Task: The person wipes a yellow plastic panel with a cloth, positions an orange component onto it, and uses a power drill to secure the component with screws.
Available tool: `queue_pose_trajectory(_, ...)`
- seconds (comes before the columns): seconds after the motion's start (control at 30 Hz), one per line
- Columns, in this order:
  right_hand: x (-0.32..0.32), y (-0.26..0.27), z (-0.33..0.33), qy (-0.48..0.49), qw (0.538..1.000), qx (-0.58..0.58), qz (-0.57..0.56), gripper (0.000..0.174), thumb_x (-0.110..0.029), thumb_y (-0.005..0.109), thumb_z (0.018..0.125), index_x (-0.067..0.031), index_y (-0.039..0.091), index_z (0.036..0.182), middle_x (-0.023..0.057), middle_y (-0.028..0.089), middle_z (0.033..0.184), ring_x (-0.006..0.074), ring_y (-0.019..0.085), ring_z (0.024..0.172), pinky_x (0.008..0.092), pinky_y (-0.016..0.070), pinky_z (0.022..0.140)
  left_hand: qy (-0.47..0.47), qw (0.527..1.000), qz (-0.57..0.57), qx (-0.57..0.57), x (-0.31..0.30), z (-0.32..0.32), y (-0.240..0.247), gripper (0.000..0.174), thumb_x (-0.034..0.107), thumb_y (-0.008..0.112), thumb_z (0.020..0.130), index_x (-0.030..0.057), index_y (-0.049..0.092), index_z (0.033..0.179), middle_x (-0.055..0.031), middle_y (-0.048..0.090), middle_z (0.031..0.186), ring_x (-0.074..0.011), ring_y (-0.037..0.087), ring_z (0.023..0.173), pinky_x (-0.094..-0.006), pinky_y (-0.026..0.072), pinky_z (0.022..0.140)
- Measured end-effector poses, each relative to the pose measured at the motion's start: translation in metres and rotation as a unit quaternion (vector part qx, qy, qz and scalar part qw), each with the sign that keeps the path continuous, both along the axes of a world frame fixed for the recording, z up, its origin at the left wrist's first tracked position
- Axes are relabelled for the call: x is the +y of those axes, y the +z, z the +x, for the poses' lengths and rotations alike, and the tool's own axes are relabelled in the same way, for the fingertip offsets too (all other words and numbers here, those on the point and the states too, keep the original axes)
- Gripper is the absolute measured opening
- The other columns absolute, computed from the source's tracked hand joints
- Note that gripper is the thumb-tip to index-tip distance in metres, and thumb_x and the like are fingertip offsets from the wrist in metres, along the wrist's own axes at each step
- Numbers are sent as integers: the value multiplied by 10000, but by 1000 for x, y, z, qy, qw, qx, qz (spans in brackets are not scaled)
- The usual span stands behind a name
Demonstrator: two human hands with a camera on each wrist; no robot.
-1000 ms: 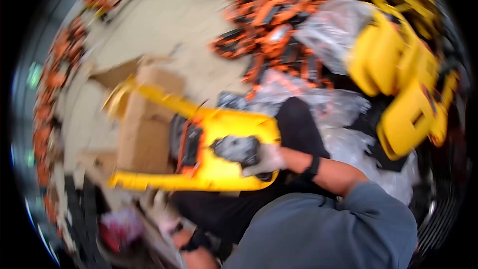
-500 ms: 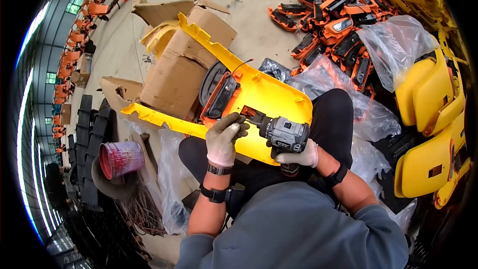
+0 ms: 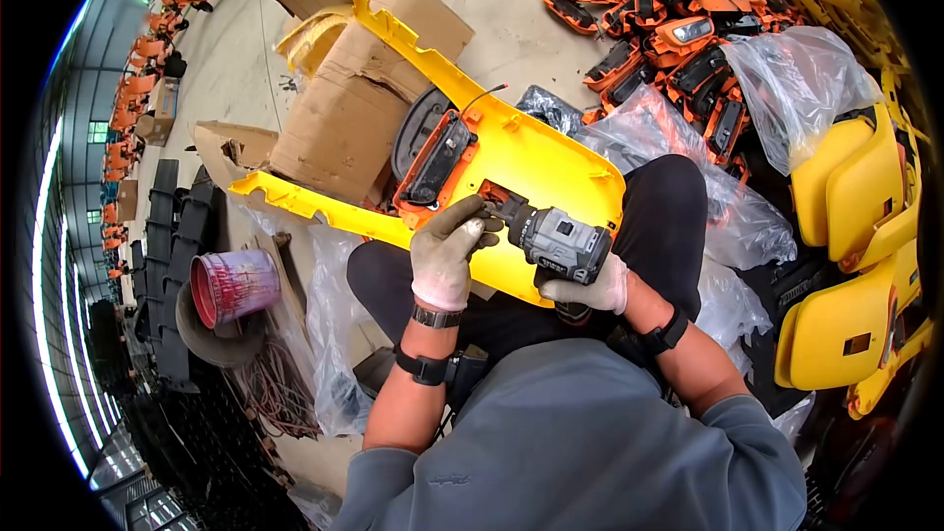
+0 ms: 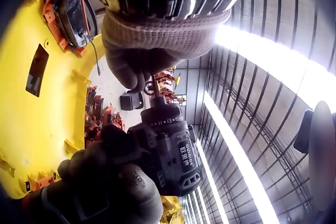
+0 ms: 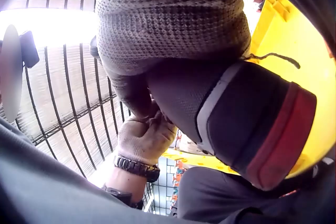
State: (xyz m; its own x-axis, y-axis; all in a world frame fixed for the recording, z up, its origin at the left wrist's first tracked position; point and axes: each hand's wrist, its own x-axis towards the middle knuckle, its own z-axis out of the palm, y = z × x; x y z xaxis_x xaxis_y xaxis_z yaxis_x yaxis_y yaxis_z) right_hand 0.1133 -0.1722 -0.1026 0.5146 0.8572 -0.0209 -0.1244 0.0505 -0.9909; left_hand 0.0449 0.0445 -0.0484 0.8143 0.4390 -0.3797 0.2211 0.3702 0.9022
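A grey and black cordless drill (image 3: 565,241) is gripped at its handle by my gloved right hand (image 3: 595,290), with its front pointing left. My gloved left hand (image 3: 442,256) has its fingertips together at the front of the drill, pinching the bit (image 4: 155,86); anything small between those fingertips is hidden. Beneath both hands, a large yellow plastic panel (image 3: 570,152) lies across my lap, its two long arms reaching left. A black lamp-like unit in an orange frame (image 3: 438,172) sits between those arms. The right wrist view shows the drill's red-edged battery (image 5: 281,134).
Left of the panel stands a torn cardboard box (image 3: 339,128). A red-stained bucket (image 3: 236,285) is at the lower left. Orange and black parts (image 3: 678,29) lie heaped ahead, with plastic sheeting (image 3: 728,221) nearby. Yellow panels (image 3: 836,344) are stacked on the right.
My left hand has come up from low on the left to the drill's tip. The drill, first lying over the panel, now points left. During the last half second both hands hardly move.
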Motion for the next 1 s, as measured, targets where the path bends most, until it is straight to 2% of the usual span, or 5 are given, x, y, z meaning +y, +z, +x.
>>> queue_pose_trajectory(0.2, 0, 1, 1, -5, 1000, -13, -17, 611, -142, 760, 820, -43, 531, 1378, 97, 583, 1372, 190, 541, 1258, 333, 410, 1087, 0, 999, 36, 11, -4, -1, 2, 341, -21, 595, 901, -142, 585, 1220, -190, 691, 1045, -242, 706, 894, -308, 580, 794)
queue_pose_trajectory(0.33, 3, -13, -5, 3, 972, -212, -99, 520, -236, 749, 849, -62, 581, 1310, 91, 629, 1256, 225, 599, 1135, 337, 473, 997, 8, 994, 104, 42, -9, 0, 0, 316, -22, 606, 894, -128, 620, 1191, -176, 701, 1049, -215, 703, 904, -293, 568, 807)
queue_pose_trajectory(0.47, 20, -22, -4, 53, 985, -33, -160, 489, -301, 703, 837, -71, 572, 1247, 141, 659, 1161, 294, 634, 1082, 396, 493, 957, 59, 987, 148, 19, -7, 3, -22, 291, -1, 635, 883, -102, 664, 1154, -149, 717, 1031, -173, 687, 882, -267, 549, 818)
queue_pose_trajectory(0.63, 41, 27, 27, 77, 901, -219, -366, 432, -327, 638, 827, -42, 585, 1147, 190, 681, 1067, 363, 652, 1016, 413, 507, 911, 98, 990, 88, 51, 4, 18, -47, 312, 42, 663, 877, -103, 666, 1153, -149, 716, 1034, -163, 679, 864, -258, 547, 812)
queue_pose_trajectory(1.0, 91, -7, 63, 111, 914, -110, -373, 474, -305, 563, 891, -89, 548, 1313, 138, 625, 1257, 292, 592, 1144, 348, 450, 1026, 97, 990, 56, 85, 44, 64, -116, 294, 34, 665, 883, -97, 666, 1147, -159, 715, 1050, -164, 677, 891, -259, 539, 797)
